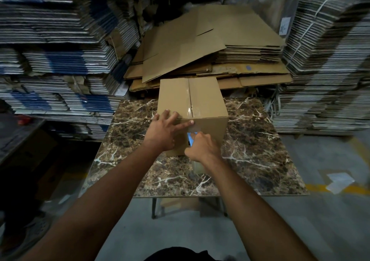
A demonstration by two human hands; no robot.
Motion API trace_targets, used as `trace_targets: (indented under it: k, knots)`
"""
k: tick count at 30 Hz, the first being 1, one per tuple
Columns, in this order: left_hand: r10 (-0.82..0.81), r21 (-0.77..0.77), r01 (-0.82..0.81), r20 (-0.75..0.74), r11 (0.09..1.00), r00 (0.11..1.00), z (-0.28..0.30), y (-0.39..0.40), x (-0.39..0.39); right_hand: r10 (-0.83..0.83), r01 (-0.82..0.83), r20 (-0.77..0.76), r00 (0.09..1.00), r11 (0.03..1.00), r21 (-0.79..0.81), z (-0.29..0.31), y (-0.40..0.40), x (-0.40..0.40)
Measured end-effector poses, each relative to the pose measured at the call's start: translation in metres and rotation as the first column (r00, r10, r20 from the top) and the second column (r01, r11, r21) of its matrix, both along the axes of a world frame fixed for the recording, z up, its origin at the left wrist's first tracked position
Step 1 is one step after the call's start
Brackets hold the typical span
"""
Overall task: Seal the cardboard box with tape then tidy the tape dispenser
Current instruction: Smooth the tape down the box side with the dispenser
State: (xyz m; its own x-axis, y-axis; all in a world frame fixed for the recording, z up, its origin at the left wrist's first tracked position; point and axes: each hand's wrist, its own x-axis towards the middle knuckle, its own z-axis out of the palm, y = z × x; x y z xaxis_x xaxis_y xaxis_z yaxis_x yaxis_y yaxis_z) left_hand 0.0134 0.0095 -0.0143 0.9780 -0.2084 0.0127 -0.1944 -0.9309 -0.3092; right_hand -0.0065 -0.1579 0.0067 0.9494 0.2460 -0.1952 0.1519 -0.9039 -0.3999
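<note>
A brown cardboard box [206,100] stands on a dark marble-patterned table [256,150]. Clear tape [189,102] runs along its closed top seam and over the near edge. My left hand [166,129] lies spread on the box's near top edge, its index finger pressing the tape end on the front face. My right hand [202,147] is closed on a tape dispenser [191,140] held against the front face just below that finger. Only a pale blue part of the dispenser shows; the hand hides the rest.
Flattened brown cardboard sheets [200,40] are piled behind the table. Tall stacks of bundled flat cartons [56,46] rise at left, and more bundled cartons [324,60] at right. A dark bench [16,134] stands at left. White paper [338,180] lies on the grey floor at right.
</note>
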Motion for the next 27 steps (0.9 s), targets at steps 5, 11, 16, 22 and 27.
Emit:
trace_targets:
  k: [5,11,16,22,27]
  knots:
    - [0.016,-0.003,-0.016,-0.004,1.0,1.0,0.001,0.002,0.005,-0.022,0.021,-0.223,0.975,1.0,-0.005,-0.048,0.001,-0.002]
    - [0.008,-0.015,-0.007,0.03,1.0,1.0,-0.012,0.006,0.016,-0.043,0.001,-0.292,0.956,0.99,-0.14,-0.139,-0.027,-0.072]
    - [-0.021,0.028,0.02,0.048,0.999,0.999,-0.017,0.007,0.017,-0.047,0.034,-0.266,0.963,0.998,-0.053,-0.136,-0.026,-0.053]
    - [-0.022,0.096,0.017,0.052,0.995,0.998,-0.023,0.005,0.017,-0.051,0.069,-0.133,0.99,0.989,0.128,-0.129,-0.025,-0.057]
    - [-0.03,0.157,0.018,0.074,0.987,0.997,-0.028,0.0,0.017,-0.104,0.083,0.057,0.993,0.954,0.287,-0.108,-0.02,-0.056]
